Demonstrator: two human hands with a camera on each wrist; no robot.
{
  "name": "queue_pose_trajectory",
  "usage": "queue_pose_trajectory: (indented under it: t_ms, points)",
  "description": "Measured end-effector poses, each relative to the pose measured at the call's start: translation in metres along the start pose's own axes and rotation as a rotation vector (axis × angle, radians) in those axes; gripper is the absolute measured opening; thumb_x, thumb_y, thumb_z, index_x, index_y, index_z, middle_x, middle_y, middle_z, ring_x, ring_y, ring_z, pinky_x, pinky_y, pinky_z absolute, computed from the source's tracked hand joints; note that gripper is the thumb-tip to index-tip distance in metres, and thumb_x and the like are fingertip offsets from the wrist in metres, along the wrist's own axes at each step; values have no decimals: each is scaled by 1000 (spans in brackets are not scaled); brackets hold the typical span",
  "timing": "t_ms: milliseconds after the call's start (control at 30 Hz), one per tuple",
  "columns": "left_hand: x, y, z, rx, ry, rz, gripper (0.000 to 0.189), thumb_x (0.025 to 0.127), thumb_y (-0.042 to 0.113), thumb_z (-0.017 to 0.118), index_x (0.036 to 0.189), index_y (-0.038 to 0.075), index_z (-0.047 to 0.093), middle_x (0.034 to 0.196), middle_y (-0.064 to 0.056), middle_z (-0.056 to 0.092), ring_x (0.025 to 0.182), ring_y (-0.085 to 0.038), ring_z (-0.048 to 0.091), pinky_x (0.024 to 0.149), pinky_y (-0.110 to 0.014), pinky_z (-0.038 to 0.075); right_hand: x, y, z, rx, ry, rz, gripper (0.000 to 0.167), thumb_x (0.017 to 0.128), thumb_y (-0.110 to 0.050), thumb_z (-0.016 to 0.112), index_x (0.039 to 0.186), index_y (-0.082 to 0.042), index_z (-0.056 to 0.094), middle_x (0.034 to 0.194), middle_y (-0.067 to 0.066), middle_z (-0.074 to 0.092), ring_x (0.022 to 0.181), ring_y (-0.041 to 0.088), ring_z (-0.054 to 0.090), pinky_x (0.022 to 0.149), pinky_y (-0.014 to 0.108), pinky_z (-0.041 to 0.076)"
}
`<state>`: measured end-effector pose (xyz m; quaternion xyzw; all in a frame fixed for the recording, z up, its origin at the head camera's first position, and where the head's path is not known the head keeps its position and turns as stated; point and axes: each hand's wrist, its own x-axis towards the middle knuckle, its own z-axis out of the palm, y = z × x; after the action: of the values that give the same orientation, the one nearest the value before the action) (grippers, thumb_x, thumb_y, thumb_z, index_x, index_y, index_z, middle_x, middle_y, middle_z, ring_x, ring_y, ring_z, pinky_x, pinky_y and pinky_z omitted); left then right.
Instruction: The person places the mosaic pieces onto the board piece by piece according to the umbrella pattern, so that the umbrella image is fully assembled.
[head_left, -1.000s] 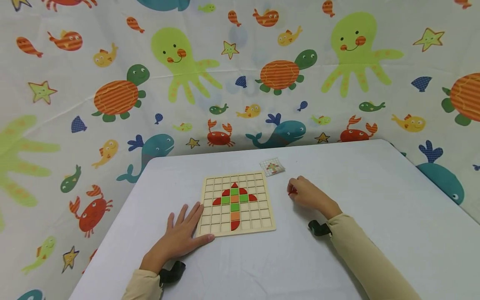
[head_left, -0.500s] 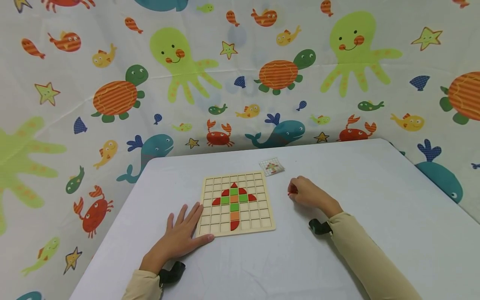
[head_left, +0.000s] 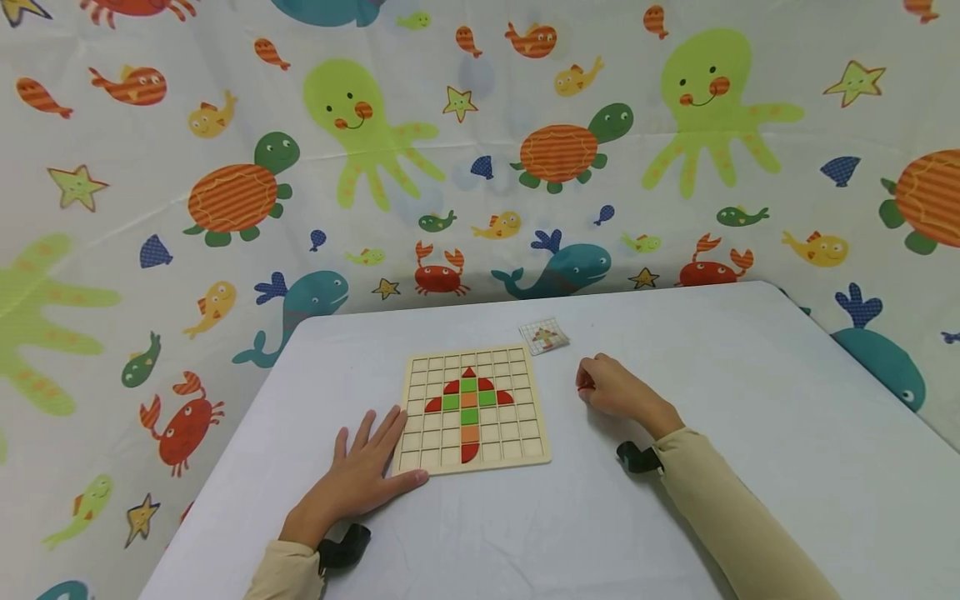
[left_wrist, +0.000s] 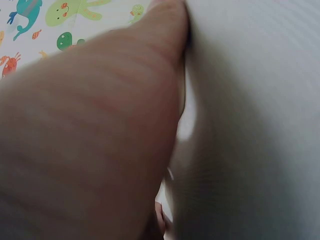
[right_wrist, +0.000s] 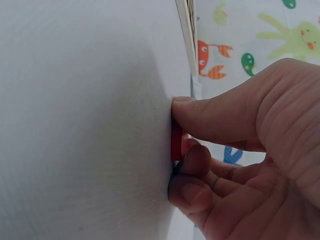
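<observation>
A square wooden grid board (head_left: 431, 437) lies on the white table with red, green and orange tiles forming an arrow-like shape in its cells. My left hand (head_left: 358, 477) lies flat with fingers spread, touching the board's left edge and lower left corner. In the left wrist view that hand (left_wrist: 95, 130) fills much of the picture. To the right of the board, my right hand (head_left: 617, 390) is down at the tabletop. The right wrist view shows a red tile (right_wrist: 176, 142) pinched between thumb and fingers, against the table; its full shape is hidden.
A small pattern card (head_left: 545, 336) with a similar coloured figure lies behind the board's upper right corner. White cloth covers the table (head_left: 750, 375). Behind it hangs a curtain (head_left: 480, 83) printed with sea animals.
Both hands stay almost in place. The fingers of my right hand shift slightly around the red tile. The board and its tiles have not moved.
</observation>
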<state>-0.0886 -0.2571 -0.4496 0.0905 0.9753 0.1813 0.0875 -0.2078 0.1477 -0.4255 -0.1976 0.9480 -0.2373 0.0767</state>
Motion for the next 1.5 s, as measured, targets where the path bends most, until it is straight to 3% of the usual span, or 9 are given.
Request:
queue_pose_trajectory:
  t_ms: [367,833,1067,1500]
  points:
    - [3,-2,2,9,11,9,112,90,75,67,171,9,25,178,-15,16,162,-48,-2,119,-75,-11,1,0,-1,19,-13,23,6,99,0,72,100,-3,67,88,6,59,85,23,55,76,36,52]
    - [2,-4,2,1,16,4,113,90,75,67,171,9,24,178,-15,15,162,-48,-2,119,-75,-12,4,-10,-1,269,-11,-68,16,99,4,66,112,-2,72,92,6,65,76,19,62,69,30,57]
    - [0,-1,0,-8,9,2,112,90,73,68,171,9,26,178,-15,17,161,-49,-1,119,-75,-11,6,-41,2,384,-21,-168,19,100,3,66,118,3,72,93,7,67,74,19,65,69,30,60]
    - [0,-1,0,2,2,3,110,91,73,68,171,10,27,178,-13,18,162,-48,0,120,-75,-9,14,-116,14,455,-117,-384,18,103,0,68,120,4,73,97,3,72,81,20,70,76,29,61]
